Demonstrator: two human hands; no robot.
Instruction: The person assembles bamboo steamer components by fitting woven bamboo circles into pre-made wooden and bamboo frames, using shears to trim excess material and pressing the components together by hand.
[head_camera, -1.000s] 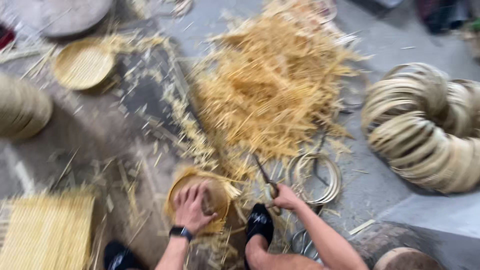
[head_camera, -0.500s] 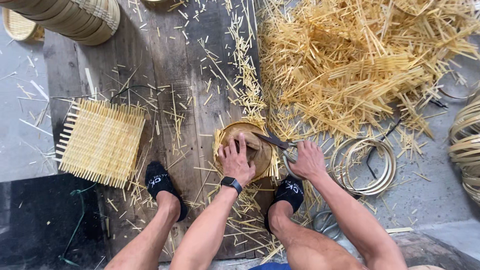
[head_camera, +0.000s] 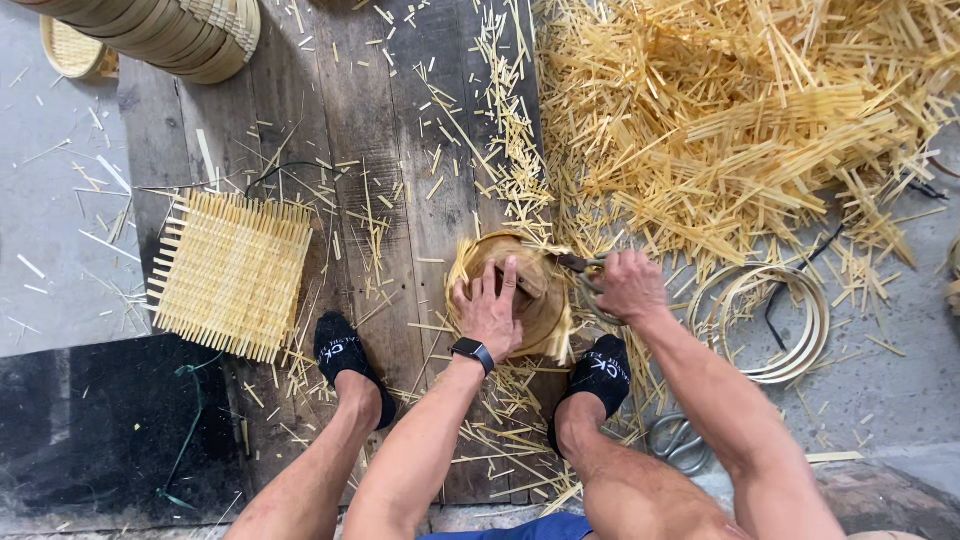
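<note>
A small round woven bamboo basket (head_camera: 540, 300) lies upside down on the wooden boards between my feet. My left hand (head_camera: 490, 305), with a dark watch on the wrist, presses flat on its top. My right hand (head_camera: 628, 285) grips the handles of a pair of shears (head_camera: 578, 266) whose blades reach the basket's right rim, where loose strip ends stick out.
A big heap of cut bamboo strips (head_camera: 740, 130) fills the upper right. A flat woven square mat (head_camera: 232, 272) lies to the left. Bamboo hoops (head_camera: 775, 320) lie at right, stacked rings (head_camera: 170, 35) at top left, another pair of scissors (head_camera: 680, 440) by my right leg.
The view has swung from the strip heap down to the boards. Both hands stay on the basket and shears; the left hand has shifted slightly on the basket's top.
</note>
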